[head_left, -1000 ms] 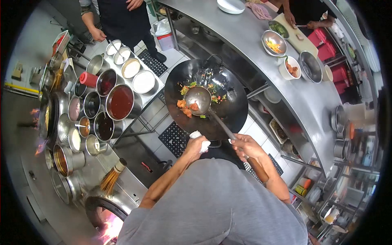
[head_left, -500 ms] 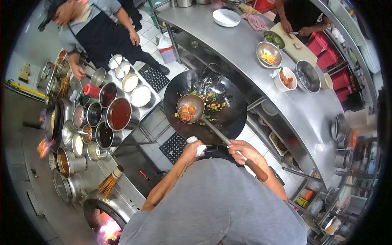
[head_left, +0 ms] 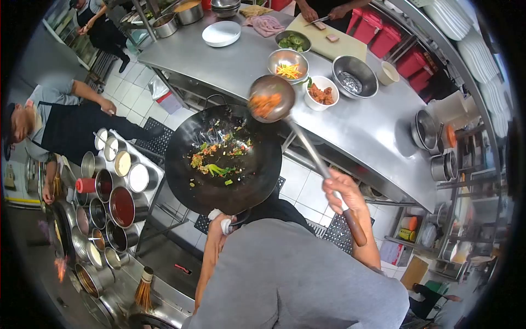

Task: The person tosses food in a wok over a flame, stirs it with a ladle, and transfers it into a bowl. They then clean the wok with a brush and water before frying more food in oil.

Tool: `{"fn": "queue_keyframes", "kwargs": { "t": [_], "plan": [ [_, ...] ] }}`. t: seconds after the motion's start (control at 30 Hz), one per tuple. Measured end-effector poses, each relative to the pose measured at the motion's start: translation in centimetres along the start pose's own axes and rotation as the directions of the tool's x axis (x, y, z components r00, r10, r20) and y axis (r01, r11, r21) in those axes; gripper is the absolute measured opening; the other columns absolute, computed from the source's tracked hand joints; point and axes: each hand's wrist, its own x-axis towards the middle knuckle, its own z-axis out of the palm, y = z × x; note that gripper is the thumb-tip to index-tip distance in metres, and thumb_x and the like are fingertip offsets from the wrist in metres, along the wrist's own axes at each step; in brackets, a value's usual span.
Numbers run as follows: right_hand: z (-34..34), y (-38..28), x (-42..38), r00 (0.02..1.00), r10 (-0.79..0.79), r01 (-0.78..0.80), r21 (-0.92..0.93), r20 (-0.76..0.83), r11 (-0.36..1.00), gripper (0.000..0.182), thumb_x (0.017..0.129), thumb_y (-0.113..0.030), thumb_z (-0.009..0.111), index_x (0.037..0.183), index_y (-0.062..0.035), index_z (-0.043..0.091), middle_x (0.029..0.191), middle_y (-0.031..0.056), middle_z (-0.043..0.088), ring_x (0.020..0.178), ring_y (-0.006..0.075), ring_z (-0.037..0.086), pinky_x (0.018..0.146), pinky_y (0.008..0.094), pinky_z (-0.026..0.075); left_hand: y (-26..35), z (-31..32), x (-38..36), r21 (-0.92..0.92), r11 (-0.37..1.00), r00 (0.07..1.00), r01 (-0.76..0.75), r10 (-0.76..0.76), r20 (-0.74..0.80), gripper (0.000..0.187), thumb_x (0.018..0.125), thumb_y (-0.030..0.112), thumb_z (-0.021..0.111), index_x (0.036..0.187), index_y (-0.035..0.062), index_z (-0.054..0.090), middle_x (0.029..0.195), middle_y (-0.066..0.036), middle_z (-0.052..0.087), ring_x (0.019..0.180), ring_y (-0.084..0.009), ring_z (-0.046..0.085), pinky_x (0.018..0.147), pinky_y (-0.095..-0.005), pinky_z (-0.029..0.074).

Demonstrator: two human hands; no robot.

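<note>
My right hand is wrapped round the handle of a long-handled ladle. The ladle's bowl holds orange-brown food pieces, blurred by motion. It hangs between the black wok and a white bowl of similar pieces on the steel counter. My left hand grips the near handle of the wok through a folded white cloth. Chopped green and orange bits and a longer green piece are scattered inside the wok.
On the counter stand a bowl of yellow-orange strips, a steel bowl and white plates. A co-worker's hands use a knife at a cutting board. Sauce pots and another person are left.
The ladle with its food has risen out of the wok and swung toward the white bowl. My view has shifted right, and my hands are farther apart.
</note>
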Motion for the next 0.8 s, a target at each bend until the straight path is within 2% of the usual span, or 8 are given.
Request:
{"fn": "queue_keyframes", "kwargs": {
  "t": [0.13, 0.33, 0.4, 0.47, 0.53, 0.67, 0.73, 0.8],
  "plan": [
    [-1.1, -1.6, -0.4, 0.898, -0.366, 0.286, -0.305, -0.246, 0.908, 0.044, 0.087, -0.009, 0.057, 0.128, 0.0033, 0.044, 0.063, 0.0018, 0.048, 0.036, 0.0060, 0.040, 0.028, 0.0200, 0.032, -0.4, -0.2, 0.8, 0.013, 1.000, 1.000, -0.008, 0.007, 0.019, 0.008, 0.075, 0.007, 0.056, 0.079, 0.0016, 0.051, 0.070, -0.012, 0.059, 0.063, -0.0211, 0.063, 0.055, -0.0332, 0.052],
    [-6.7, -1.8, 3.7, 0.820, -0.474, 0.199, -0.616, -0.321, 0.762, 0.047, 0.088, -0.006, 0.053, 0.133, 0.0031, 0.042, 0.060, 0.0057, 0.052, 0.041, 0.0117, 0.049, 0.037, 0.0262, 0.041, -0.5, 0.0, 0.5, 0.037, 0.997, 0.997, -0.064, 0.062, 0.053, 0.009, 0.076, 0.009, 0.056, 0.078, 0.0009, 0.053, 0.072, -0.012, 0.062, 0.063, -0.0215, 0.064, 0.056, -0.0330, 0.053],
    [-8.4, -0.6, 6.1, 0.529, -0.848, 0.143, -0.982, -0.030, 0.124, 0.046, 0.086, -0.006, 0.055, 0.130, 0.0035, 0.045, 0.070, 0.0172, 0.062, 0.054, 0.0232, 0.059, 0.055, 0.0336, 0.049, -0.6, -0.1, 0.4, 0.041, 0.996, 0.995, -0.084, 0.081, 0.061, 0.009, 0.076, 0.009, 0.056, 0.078, 0.0010, 0.054, 0.074, -0.012, 0.063, 0.064, -0.0214, 0.064, 0.057, -0.0329, 0.053],
    [-7.5, -0.5, 5.6, 0.559, -0.810, -0.018, -0.979, -0.176, 0.201, 0.046, 0.084, -0.004, 0.056, 0.128, 0.0033, 0.047, 0.088, 0.0262, 0.064, 0.068, 0.0329, 0.062, 0.070, 0.0384, 0.049, -0.9, -0.4, 0.1, -0.017, 0.998, 0.997, -0.066, 0.067, 0.044, 0.009, 0.076, 0.010, 0.057, 0.080, 0.0014, 0.056, 0.077, -0.013, 0.065, 0.064, -0.0206, 0.065, 0.057, -0.0316, 0.054],
    [-7.7, 0.2, 5.6, 0.398, -0.917, 0.097, -0.994, 0.003, 0.039, 0.046, 0.083, -0.002, 0.055, 0.129, 0.0029, 0.047, 0.098, 0.0285, 0.062, 0.073, 0.0351, 0.063, 0.072, 0.0386, 0.049, -0.9, -0.4, -0.4, 0.010, 0.998, 0.998, -0.062, 0.062, 0.031, 0.008, 0.076, 0.009, 0.058, 0.080, 0.0023, 0.057, 0.077, -0.012, 0.064, 0.065, -0.0195, 0.064, 0.056, -0.0309, 0.052],
    [-5.3, 3.9, 3.5, 0.542, -0.837, 0.164, -0.967, -0.075, 0.194, 0.047, 0.083, 0.001, 0.057, 0.129, 0.0021, 0.047, 0.096, 0.0257, 0.063, 0.082, 0.0261, 0.064, 0.073, 0.0332, 0.049, -0.5, -0.6, -1.3, 0.006, 1.000, 1.000, -0.017, 0.017, -0.005, 0.008, 0.077, 0.008, 0.059, 0.081, 0.0013, 0.057, 0.080, -0.013, 0.065, 0.068, -0.0195, 0.064, 0.057, -0.0315, 0.051],
    [-5.4, 8.1, 4.6, 0.435, -0.885, 0.286, -0.957, 0.166, -0.039, 0.046, 0.084, 0.001, 0.058, 0.129, 0.0009, 0.048, 0.089, 0.0202, 0.063, 0.076, 0.0192, 0.061, 0.069, 0.0309, 0.048, 0.0, 0.0, -1.9, -0.088, 0.996, 0.999, -0.011, 0.016, 0.047, 0.009, 0.078, 0.008, 0.058, 0.080, -0.0005, 0.057, 0.082, -0.016, 0.066, 0.070, -0.0214, 0.065, 0.059, -0.0329, 0.053],
    [-6.5, 12.8, 5.3, 0.742, -0.669, 0.212, -0.935, -0.036, 0.285, 0.049, 0.085, -0.002, 0.060, 0.132, -0.0010, 0.046, 0.095, 0.0150, 0.064, 0.070, 0.0176, 0.057, 0.065, 0.0293, 0.048, 0.4, 0.1, -2.4, -0.135, 0.991, 0.998, -0.025, 0.033, 0.062, 0.009, 0.077, 0.007, 0.057, 0.080, -0.0016, 0.057, 0.081, -0.017, 0.066, 0.072, -0.0232, 0.065, 0.062, -0.0339, 0.054]
  ]
}}
